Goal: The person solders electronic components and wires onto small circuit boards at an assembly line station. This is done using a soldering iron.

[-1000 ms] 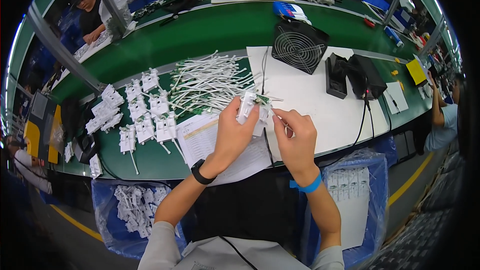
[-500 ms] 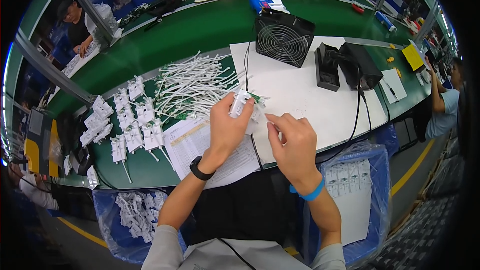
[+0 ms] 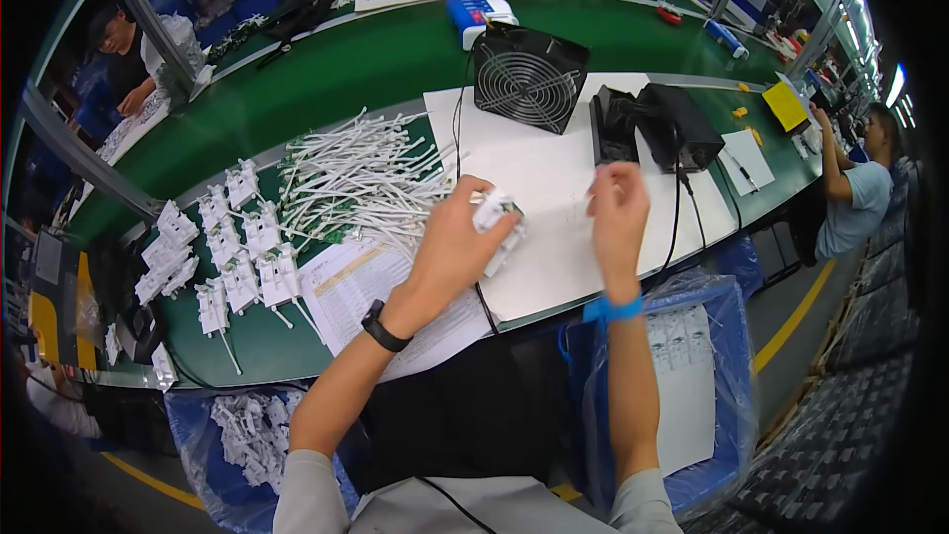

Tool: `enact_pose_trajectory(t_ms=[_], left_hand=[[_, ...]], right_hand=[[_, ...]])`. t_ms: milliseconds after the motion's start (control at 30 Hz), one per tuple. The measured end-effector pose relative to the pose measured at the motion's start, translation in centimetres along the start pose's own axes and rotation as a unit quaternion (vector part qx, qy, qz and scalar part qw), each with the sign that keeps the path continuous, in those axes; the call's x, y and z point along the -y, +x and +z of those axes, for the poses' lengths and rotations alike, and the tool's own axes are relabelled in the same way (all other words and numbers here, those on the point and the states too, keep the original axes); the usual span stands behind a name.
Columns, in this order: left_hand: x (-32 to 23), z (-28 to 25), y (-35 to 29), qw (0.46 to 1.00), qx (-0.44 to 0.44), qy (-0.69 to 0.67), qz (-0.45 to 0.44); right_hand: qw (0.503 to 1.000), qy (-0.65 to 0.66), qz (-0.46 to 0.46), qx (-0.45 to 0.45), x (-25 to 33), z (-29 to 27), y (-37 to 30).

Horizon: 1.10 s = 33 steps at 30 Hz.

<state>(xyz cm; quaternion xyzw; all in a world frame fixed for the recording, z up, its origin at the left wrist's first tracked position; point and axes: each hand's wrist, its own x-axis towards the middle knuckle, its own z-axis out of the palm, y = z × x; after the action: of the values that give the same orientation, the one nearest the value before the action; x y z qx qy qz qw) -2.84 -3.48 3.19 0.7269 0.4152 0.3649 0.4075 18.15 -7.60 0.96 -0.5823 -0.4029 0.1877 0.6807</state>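
My left hand [image 3: 445, 252] grips a white plastic housing [image 3: 491, 208] with a bit of green circuit board at its edge, held over the white sheet [image 3: 544, 267]. To the right, my right hand [image 3: 621, 218] is raised in front of a black open holder [image 3: 615, 138]. Its fingers are bent and smeared by motion, so whether anything is in them cannot be seen. A heap of white cables with green boards [image 3: 366, 178] lies beyond my left hand. Several finished-looking white housings [image 3: 262, 227] with short cables stand in rows further left.
A black fan [image 3: 531, 79] and a black box with cords [image 3: 682, 129] stand on the worktop. Printed papers [image 3: 341, 287] lie near its front edge. Blue lined bins stand below, one with white parts [image 3: 252, 435], one with a white sheet [image 3: 687, 405]. Co-workers sit around.
My right hand has moved away from the housing, to the right and farther out, toward the black holder. My left hand keeps the housing, now turned a little. The whole view has shifted slightly.
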Motion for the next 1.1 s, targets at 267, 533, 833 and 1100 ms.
enact_pose_trajectory(t_ms=[267,533,833,1100], left_hand=[[0.4,3.3,2.9,0.978,0.115,0.152,0.087],[2.4,3.9,4.2,0.946,0.091,0.251,0.186],[1.4,3.4,1.4,0.924,0.109,0.26,0.26],[3.1,2.2,1.7,0.923,0.114,0.24,0.279]], right_hand=[[0.956,-0.273,-0.088,-0.06,-3.5,-3.0,13.2],[0.907,-0.248,-0.239,-0.24,0.1,-3.5,9.8],[0.976,0.062,-0.114,-0.176,-3.6,-3.7,4.7],[0.983,0.073,-0.133,-0.105,-3.8,-3.2,2.9]])
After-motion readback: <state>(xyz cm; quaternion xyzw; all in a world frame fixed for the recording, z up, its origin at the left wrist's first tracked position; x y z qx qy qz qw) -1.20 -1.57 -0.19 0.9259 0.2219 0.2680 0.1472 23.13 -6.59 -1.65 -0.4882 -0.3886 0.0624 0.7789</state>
